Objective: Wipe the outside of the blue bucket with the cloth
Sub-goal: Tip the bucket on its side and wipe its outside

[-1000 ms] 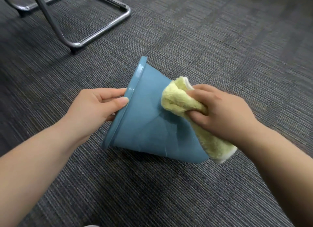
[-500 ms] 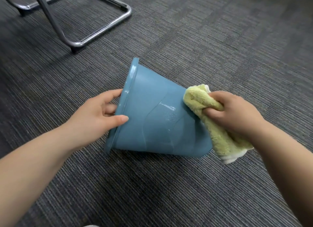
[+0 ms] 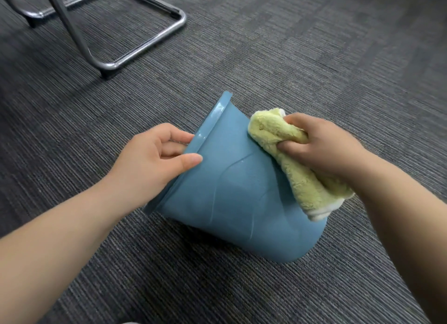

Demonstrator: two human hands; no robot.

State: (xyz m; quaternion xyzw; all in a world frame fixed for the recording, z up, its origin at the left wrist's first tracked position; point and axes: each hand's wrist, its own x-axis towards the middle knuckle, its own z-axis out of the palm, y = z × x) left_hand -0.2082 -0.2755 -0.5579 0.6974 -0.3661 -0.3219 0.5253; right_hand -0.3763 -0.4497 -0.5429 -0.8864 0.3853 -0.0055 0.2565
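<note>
Right now the left hand (image 3: 154, 161) is pinching the blue bucket (image 3: 232, 198) by its rim at frame centre, while the right hand (image 3: 324, 147) is clutching the yellow cloth (image 3: 285, 154) against its side; a chair frame (image 3: 116, 33) is standing on the grey carpet (image 3: 314, 57) upper left.

smooth plastic bucket (image 3: 232, 198); fluffy cloth (image 3: 273, 132)

Dark grey striped carpet (image 3: 314, 57) carries the tipped blue bucket (image 3: 232, 203) and a metal chair frame (image 3: 135, 55).
</note>
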